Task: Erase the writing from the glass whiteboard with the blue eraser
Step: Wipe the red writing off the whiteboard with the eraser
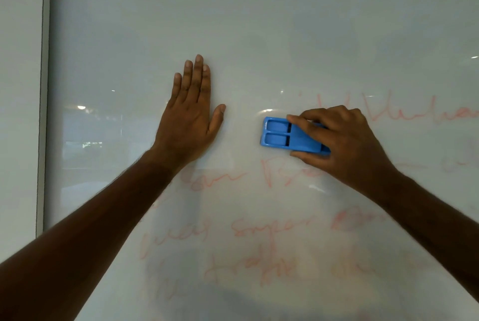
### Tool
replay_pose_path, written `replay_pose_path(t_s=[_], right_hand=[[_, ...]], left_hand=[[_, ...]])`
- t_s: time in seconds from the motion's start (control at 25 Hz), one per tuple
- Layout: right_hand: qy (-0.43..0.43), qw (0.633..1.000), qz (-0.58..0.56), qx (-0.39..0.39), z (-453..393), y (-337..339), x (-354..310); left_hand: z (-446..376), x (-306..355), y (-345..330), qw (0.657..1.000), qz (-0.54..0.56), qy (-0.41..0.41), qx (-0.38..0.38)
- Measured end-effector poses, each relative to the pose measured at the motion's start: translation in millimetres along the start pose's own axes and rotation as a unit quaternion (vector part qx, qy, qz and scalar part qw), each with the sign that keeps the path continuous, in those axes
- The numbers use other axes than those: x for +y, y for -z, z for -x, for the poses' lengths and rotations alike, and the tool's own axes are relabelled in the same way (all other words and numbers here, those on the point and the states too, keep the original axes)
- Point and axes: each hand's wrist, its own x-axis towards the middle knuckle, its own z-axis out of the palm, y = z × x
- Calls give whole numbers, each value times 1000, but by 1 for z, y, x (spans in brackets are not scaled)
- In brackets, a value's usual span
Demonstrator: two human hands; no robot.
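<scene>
Wiping top line: my right hand (344,139) grips blue plastic eraser (282,134) flat on glass whiteboard (259,35), left hand (189,118) splayed flat on it, bracing. Next: sweep right across faint red writing (414,111).

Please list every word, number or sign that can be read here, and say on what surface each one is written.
"super": faint red handwriting on the glass whiteboard, lower middle; a likely reading only.
All other red lines, above and below it: too faint and smeared to read.
Blue eraser: no label visible.
</scene>
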Motion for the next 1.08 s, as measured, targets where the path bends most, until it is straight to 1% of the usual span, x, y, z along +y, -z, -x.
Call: replay_pose_path(t_s=[0.12,0.24,0.48,0.56,0.64,0.76,0.88,1.0,1.08], right_hand=[[-18,1000,8,-5,7,7,18],[-45,999,-2,6,1,11,31],[-119,992,-18,40,-57,6,28],[-115,992,-16,46,-64,2,21],[-93,994,-8,50,-54,-1,12],[-47,998,8,44,-20,-5,2],[-16,999,37,34,11,1,9],[-17,998,61,22,23,10,29],[-37,996,74,17,19,15,47]], left_hand=[[1,3,1,1000,0,5,-7],[1,5,3,1000,-2,10,-13],[-19,31,-5,999,8,32,-12],[-23,36,-10,1000,5,29,-9],[-22,34,-11,1000,-3,22,0],[-20,31,-12,1000,-14,10,16],[-19,30,-13,999,-21,4,25],[-18,30,-15,999,-26,6,28],[-17,32,-16,999,-24,10,29]])
